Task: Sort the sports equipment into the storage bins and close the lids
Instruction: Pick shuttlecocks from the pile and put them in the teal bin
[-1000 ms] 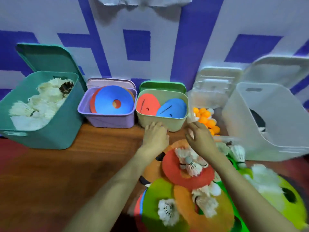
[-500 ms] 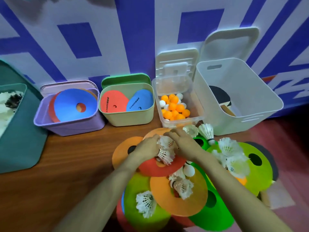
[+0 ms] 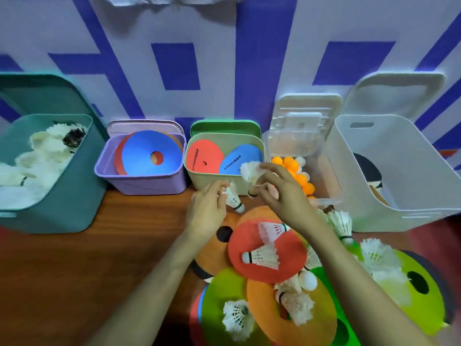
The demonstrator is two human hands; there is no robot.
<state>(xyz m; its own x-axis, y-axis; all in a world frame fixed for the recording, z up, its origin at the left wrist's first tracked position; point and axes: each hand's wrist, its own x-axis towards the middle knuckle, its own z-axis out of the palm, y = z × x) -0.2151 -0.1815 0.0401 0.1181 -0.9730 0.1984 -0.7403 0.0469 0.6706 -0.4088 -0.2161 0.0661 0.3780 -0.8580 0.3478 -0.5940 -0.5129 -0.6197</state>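
The left hand [image 3: 208, 213] pinched a white feathered shuttlecock with a black-banded cork [image 3: 234, 201] by its skirt, cork pointing down, just above the brown wooden table [image 3: 74, 270]. The right hand [image 3: 284, 193] curled its fingers round a second white feathered shuttlecock [image 3: 250, 169], raised in front of the pale green plastic bin [image 3: 199, 182]. It possibly held another beneath, but blur hid that. The open teal plastic bin [image 3: 62, 211], well to the left, held many shuttlecocks. Two more lay on a flat red round disc [image 3: 287, 253].

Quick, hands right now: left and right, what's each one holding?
Left hand: closed, pinching the lower shuttlecock, cork end down.
Right hand: closed, holding the upper shuttlecock in its fingertips.
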